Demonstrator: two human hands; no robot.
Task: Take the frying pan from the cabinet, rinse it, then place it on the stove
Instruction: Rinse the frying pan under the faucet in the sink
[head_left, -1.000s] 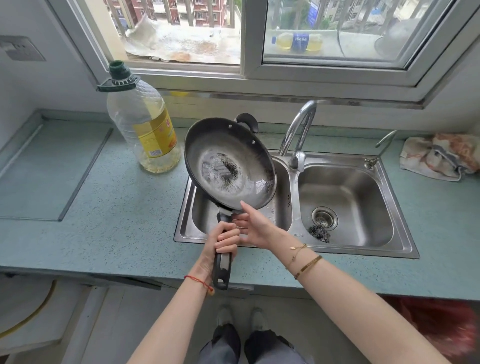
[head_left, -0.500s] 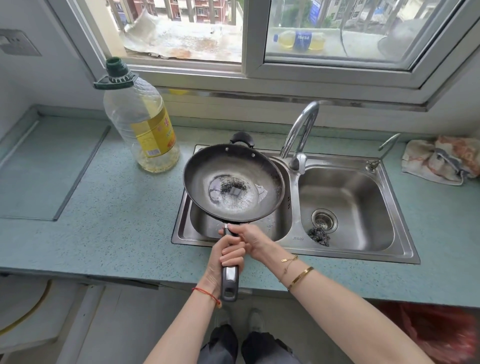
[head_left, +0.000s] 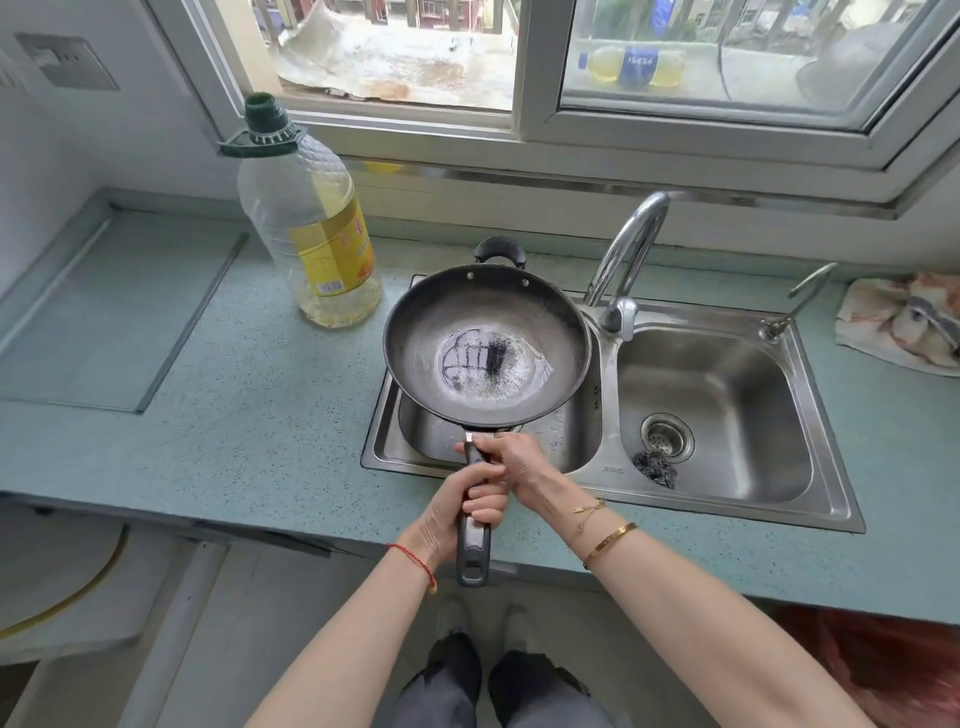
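A dark frying pan (head_left: 488, 343) hangs level over the left basin of the steel sink (head_left: 826, 467), a shallow pool of water shining in its bottom. Its long black handle points toward me. My left hand (head_left: 457, 512) is wrapped around the middle of that handle. My right hand (head_left: 511, 460) grips the handle just above it, close to the pan's rim. A small helper handle sticks out on the pan's far side. The chrome faucet (head_left: 626, 260) stands behind the divider, with no water visibly running from it.
A large oil bottle (head_left: 311, 228) stands on the teal counter (head_left: 234, 415) left of the sink. A recessed panel (head_left: 104, 306) lies at far left. A steel scourer (head_left: 655, 467) sits by the right basin's drain. A crumpled cloth (head_left: 904, 325) rests far right.
The pan has swung from steeply tilted toward me down to level over the left basin. Both hands stayed on the handle, the right one sliding down from the rim.
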